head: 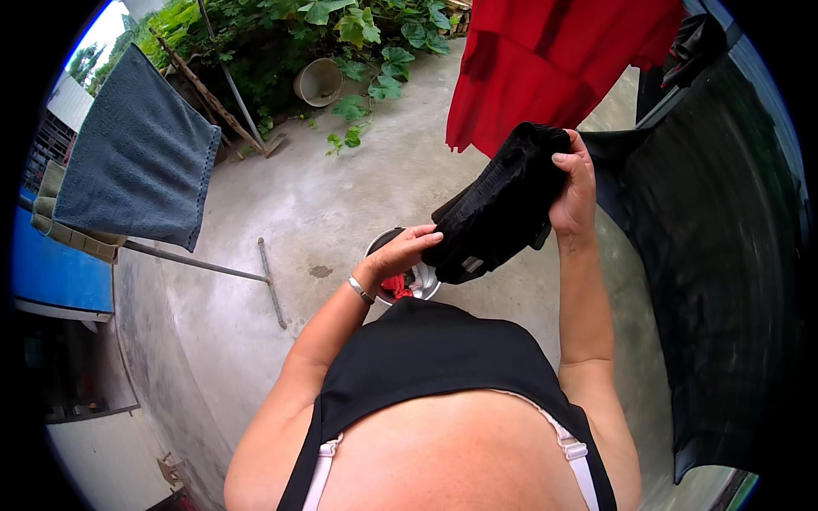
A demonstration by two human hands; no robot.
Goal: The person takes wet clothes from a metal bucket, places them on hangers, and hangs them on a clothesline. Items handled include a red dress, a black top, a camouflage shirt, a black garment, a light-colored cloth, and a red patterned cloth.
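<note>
A black garment (pixel 495 204) with a ribbed band and a small pale label is stretched between my hands in front of my chest. My right hand (pixel 575 188) grips its upper right end, thumb in front. At the lower left edge, my left hand (pixel 409 248) holds the cloth between thumb and fingers; a metal bracelet circles that wrist. Below the left hand a round metal basin (pixel 429 289) stands on the concrete, partly hidden by my arm and the garment, with red cloth (pixel 397 285) and other pieces inside.
A red garment (pixel 537 70) hangs just beyond my right hand. Large dark cloth (pixel 709 268) hangs along the right. At left, a blue-grey towel (pixel 137 153) hangs above a metal pole (pixel 192 259) with a foot on the ground. A bucket (pixel 319 83) lies tipped by leafy vines.
</note>
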